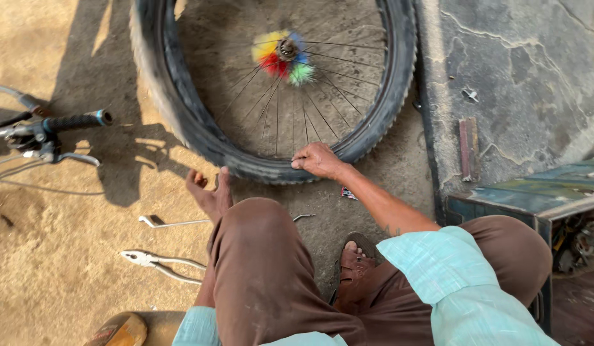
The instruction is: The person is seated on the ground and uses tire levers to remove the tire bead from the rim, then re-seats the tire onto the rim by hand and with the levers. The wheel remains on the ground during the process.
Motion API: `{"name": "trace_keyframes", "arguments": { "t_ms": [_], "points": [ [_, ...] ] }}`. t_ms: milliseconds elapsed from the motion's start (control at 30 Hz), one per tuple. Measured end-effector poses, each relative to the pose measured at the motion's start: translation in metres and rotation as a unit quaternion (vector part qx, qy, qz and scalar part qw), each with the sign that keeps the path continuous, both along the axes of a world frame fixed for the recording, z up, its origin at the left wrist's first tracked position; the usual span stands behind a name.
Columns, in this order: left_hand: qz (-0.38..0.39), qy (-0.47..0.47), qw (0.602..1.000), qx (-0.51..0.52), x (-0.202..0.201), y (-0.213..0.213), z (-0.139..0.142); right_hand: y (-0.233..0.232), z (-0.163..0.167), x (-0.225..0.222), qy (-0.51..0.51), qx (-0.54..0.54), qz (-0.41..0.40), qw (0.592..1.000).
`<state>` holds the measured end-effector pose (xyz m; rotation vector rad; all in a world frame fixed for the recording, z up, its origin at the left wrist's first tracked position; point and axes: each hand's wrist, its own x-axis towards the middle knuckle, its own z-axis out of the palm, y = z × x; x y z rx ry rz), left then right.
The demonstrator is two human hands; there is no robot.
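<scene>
A bicycle wheel (271, 115) stands upright on the sandy ground in front of me, with a black knobbly tyre (181, 109) and a bright multicoloured brush (281, 56) around its hub. My right hand (317, 160) grips the bottom of the tyre, fingers curled over its edge. Just beyond my knee, my left hand (209, 191) is held up beside the tyre's lower left part with fingers apart and nothing in it. Whether it touches the rubber I cannot tell.
Pliers (157, 263) and a thin metal lever (175, 223) lie on the sand at my left. A bicycle handlebar (60, 123) with brake lever juts in from the left. At the right are a cracked concrete slab (521, 83) and an open metal toolbox (540, 192). My sandalled foot (354, 263) rests below.
</scene>
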<state>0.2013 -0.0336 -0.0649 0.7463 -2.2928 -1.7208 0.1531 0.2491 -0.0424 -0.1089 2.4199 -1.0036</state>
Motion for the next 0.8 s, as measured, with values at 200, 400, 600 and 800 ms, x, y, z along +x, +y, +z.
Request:
{"name": "trace_keyframes", "arguments": {
  "t_ms": [200,400,600,800],
  "points": [
    [0.075,-0.114,0.931,0.338,-0.043,0.015,-0.015,-0.065,0.028,-0.022,-0.034,-0.272,-0.023,0.962],
    [0.109,-0.023,0.93,0.351,-0.072,0.032,0.013,-0.043,0.046,-0.048,-0.177,-0.193,0.0,0.965],
    [0.142,-0.01,0.908,0.395,-0.098,0.016,0.012,-0.066,0.009,-0.058,-0.204,-0.169,-0.055,0.963],
    [0.135,-0.046,0.894,0.424,-0.116,-0.013,-0.017,-0.1,0.003,-0.03,0.061,-0.151,-0.095,0.982]
  ]
}}
